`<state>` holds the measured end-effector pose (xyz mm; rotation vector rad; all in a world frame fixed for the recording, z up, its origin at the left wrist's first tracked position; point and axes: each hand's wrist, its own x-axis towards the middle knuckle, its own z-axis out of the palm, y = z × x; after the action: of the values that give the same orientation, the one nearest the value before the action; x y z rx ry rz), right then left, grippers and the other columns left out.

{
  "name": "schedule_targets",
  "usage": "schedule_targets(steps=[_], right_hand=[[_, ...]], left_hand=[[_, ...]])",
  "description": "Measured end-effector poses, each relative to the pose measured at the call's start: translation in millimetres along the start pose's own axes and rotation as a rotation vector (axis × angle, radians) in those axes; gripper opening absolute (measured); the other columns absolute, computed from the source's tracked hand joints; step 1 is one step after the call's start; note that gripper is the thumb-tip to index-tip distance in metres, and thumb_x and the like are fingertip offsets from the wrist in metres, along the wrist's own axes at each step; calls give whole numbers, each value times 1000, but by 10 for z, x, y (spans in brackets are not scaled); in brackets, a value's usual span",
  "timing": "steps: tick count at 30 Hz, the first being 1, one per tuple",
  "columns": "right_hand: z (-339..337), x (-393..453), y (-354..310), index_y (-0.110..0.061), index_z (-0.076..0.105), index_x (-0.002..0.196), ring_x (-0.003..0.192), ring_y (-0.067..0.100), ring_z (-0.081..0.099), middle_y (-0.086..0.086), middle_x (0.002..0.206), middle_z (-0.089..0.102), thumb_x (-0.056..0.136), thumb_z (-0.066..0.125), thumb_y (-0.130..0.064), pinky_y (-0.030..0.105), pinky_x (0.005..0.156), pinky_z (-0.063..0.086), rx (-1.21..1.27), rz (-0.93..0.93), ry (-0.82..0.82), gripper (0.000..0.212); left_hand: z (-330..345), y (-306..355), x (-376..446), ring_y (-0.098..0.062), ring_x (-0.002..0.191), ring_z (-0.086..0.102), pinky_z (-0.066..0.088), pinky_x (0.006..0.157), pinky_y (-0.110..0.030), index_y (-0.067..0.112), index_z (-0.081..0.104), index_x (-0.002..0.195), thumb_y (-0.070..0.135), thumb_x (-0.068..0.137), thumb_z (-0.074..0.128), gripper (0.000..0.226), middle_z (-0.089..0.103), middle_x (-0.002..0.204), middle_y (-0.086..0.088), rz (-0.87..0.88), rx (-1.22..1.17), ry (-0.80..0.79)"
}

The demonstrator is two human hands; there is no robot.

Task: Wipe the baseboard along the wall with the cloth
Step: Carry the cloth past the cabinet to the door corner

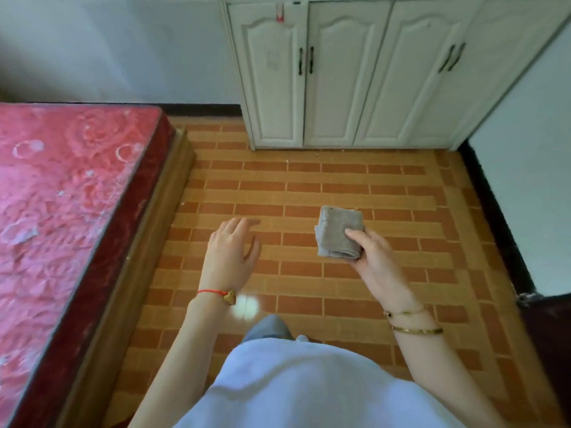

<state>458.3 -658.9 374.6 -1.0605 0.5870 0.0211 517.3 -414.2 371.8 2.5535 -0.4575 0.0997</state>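
A person's right hand grips a folded grey cloth ready for wiping, the dark baseboard strip well off to its right, while the left hand hangs released.

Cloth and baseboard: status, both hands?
Right hand holds folded grey cloth. Left hand open, empty. Dark baseboard along right wall untouched. Nothing in the way.
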Motion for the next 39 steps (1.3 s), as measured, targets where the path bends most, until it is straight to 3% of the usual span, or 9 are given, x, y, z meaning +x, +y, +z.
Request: schedule_targets(steps=[6, 12, 18, 24, 29, 33, 39], right_hand=[[-268, 301, -206, -7, 63, 112, 89, 19, 68, 10, 103, 69, 98, 49, -6, 30, 66, 55, 82, -26, 133, 20], [-559, 950, -444, -8, 63, 116, 107, 25, 62, 13, 115, 67, 97, 51, -8, 39, 94, 48, 153, -39, 269, 23], [-746, 1812, -1023, -10, 62, 122, 116, 28, 60, 14, 123, 65, 97, 54, -13, 44, 103, 46, 172, -68, 334, 27], [-918, 2489, -1664, -10, 60, 123, 107, 20, 64, 9, 117, 66, 97, 53, -10, 31, 86, 52, 306, -158, 435, 27], [-1187, 2835, -1976, -11, 60, 122, 113, 25, 63, 13, 122, 65, 96, 54, -9, 37, 94, 51, 379, -176, 547, 26], [-1467, 3127, -2184, -11, 60, 125, 110, 22, 64, 9, 118, 67, 96, 54, -10, 32, 91, 52, 404, -186, 649, 29], [-2143, 3712, -2561, -15, 66, 116, 112, 25, 63, 9, 117, 69, 95, 56, -12, 41, 99, 48, 431, -207, 699, 24]], left_hand=[[355, 205, 679, -30, 106, 59, 46, 88, -43, 13, 64, 118, 15, 95, 58, 24, 67, 113, -5, 138, -17, -54], [830, 413, 1654, -29, 106, 59, 47, 88, -44, 15, 64, 119, 15, 94, 59, 26, 67, 113, -3, 263, -66, -155], [1168, 690, 2827, -28, 106, 60, 47, 87, -44, 15, 64, 119, 15, 95, 59, 25, 66, 114, -3, 347, -77, -200], [1498, 1086, 3997, -27, 110, 60, 48, 91, -45, 17, 63, 121, 16, 96, 58, 26, 66, 115, -3, 478, -75, -279], [1852, 1515, 4739, -29, 105, 62, 52, 88, -49, 14, 64, 119, 12, 94, 60, 25, 67, 111, -6, 613, -105, -333], [2249, 1858, 5238, -29, 107, 63, 52, 90, -52, 15, 64, 120, 14, 95, 59, 25, 68, 114, -6, 684, -113, -390], [2897, 2529, 5896, -29, 107, 62, 49, 93, -45, 13, 65, 119, 15, 95, 58, 25, 68, 113, -7, 719, -143, -423]])
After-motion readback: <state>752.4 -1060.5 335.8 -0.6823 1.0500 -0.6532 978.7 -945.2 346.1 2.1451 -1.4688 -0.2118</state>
